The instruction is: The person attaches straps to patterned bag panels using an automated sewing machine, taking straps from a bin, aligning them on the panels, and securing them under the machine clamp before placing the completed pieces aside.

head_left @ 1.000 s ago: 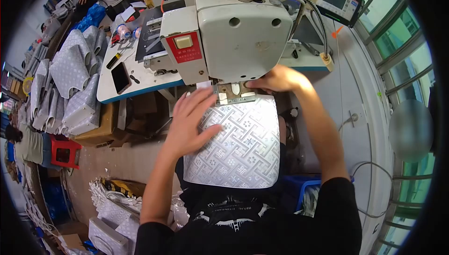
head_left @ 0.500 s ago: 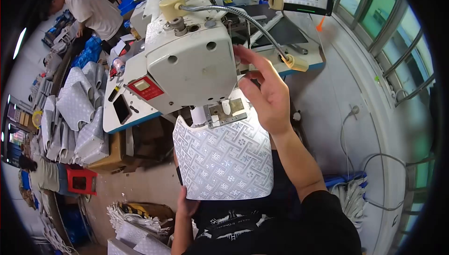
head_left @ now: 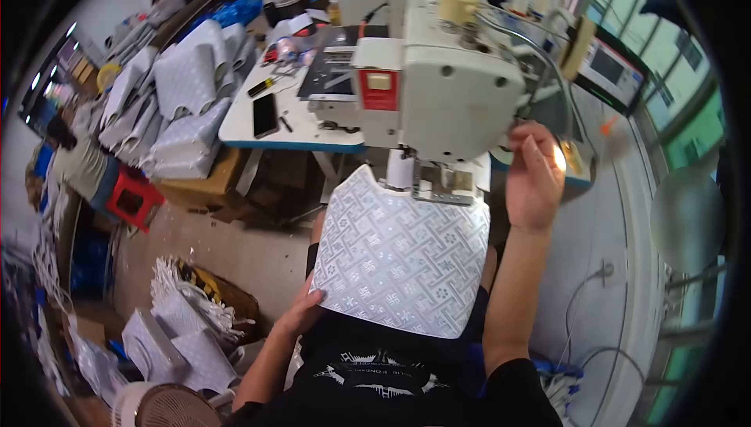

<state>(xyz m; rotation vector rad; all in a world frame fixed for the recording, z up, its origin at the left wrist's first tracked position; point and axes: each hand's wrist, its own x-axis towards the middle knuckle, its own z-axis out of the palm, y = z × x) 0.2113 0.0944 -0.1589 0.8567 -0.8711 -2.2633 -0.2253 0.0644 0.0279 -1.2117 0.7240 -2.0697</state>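
Cloth panel (head_left: 403, 270): patterned, located between the two hands, beyond and to the right of the left fingers, below and to the left of the right fingers. Its top edge meets the metal plate (head_left: 444, 197) under the sewing machine (head_left: 461, 102); its lower edge hangs over the person's lap.

Left hand (head_left: 297, 317): at the panel's lower left edge, thumb against that edge. The other fingers are largely hidden; how far they are closed, and whether they grip, cannot be told.

Right hand (head_left: 535, 192): raised just beside the machine's right side, apart from the panel. Its fingers (head_left: 532, 136) are bent inward with little opening; whether they pinch anything cannot be told. Glare from a lamp falls just right of them.

Clearances: a gap runs from the right fingers to the wall (head_left: 587, 231) on their right. Floor (head_left: 250, 251) extends left of the left fingers toward a red stool (head_left: 134, 196). Well beyond those fingers is the table's (head_left: 235, 118) blue front edge, a phone (head_left: 265, 116) near it.
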